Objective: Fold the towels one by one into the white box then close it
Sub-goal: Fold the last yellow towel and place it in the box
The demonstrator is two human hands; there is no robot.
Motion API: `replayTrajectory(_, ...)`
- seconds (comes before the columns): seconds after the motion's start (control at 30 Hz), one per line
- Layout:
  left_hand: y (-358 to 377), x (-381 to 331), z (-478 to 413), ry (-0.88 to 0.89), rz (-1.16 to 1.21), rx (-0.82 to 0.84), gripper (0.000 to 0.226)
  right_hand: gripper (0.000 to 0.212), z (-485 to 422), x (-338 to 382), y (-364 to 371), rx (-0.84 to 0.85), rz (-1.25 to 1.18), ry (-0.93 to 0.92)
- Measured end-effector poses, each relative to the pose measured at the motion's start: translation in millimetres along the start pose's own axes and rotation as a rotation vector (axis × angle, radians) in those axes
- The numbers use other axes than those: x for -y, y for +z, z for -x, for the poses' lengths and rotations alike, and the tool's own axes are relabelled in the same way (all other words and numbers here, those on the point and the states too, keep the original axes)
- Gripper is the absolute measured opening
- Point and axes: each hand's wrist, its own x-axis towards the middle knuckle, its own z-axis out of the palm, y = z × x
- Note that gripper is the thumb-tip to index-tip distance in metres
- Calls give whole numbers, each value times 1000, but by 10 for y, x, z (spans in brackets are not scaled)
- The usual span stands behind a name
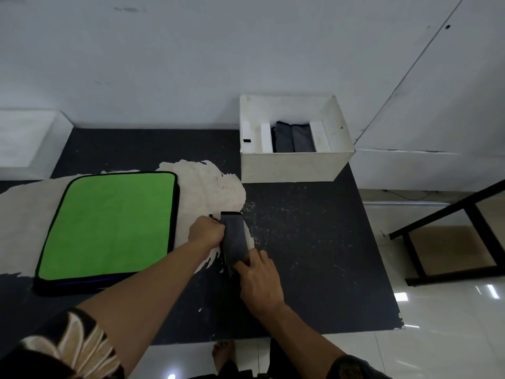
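Left hand (206, 232), right hand (259, 277) grip grey towel (235, 239); green towel (109, 225) beside.

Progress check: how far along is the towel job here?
Done: two dark folded towels stand in the white box. In hand: the left hand and right hand grip a folded grey towel on the table. Left: boxing it, the green towel, closing the open box.

The rectangular green cloth towel (109, 225) at nine o'clock looks fuzzy. The dark tabletop (314, 255) is matt and scuffed; the pale floor tiles (451, 337) gleam.
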Motion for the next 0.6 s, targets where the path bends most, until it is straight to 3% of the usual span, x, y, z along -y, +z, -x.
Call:
replayTrajectory(0.07, 36, 107, -178, -13, -20, 6, 29, 19, 8, -25, 12, -2, 12, -25)
replayTrajectory(0.2, -11, 12, 22, 8, -74, 1, 16, 20, 35, -62, 62, -11, -4, -57)
replayTrajectory(0.33, -11, -35, 108, 32, -127, -14, 26, 24, 34, -48, 74, -2, -3, -110)
replayTrajectory(0.5, -34, -42, 104, 49, -206, 9, 29, 25, 27, -49, 61, 48, -27, -112)
replayTrajectory(0.6, -55, -77, 124, 65, -244, 21, 27, 34, 0, -56, -21, -11, -143, -49)
